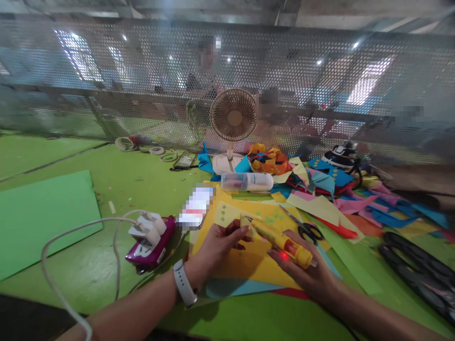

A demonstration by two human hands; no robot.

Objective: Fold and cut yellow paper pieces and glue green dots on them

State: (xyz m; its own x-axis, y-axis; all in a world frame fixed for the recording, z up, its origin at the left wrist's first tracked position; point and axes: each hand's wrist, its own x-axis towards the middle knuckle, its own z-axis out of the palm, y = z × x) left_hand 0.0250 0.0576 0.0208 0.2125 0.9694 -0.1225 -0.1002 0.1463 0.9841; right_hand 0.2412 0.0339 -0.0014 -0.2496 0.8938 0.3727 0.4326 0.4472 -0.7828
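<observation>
On the green surface (117, 184), at far left, lies a pale-green rectangular paper sheet (50, 218). Next, a glossy purple power block (167, 239) carries white plugs (147, 229). The left hand (222, 244) pinches a pale-yellow paper piece with green diamonds (223, 214) above a large yellow sheet (241, 271). Beyond, a clear plastic bottle (249, 181) lies sideways, contents unclear; behind it, an orange paper basket (270, 166) contains folded pieces. The right hand (314, 273) wraps a yellow plastic glue gun (279, 238), nozzle near the paper piece.
</observation>
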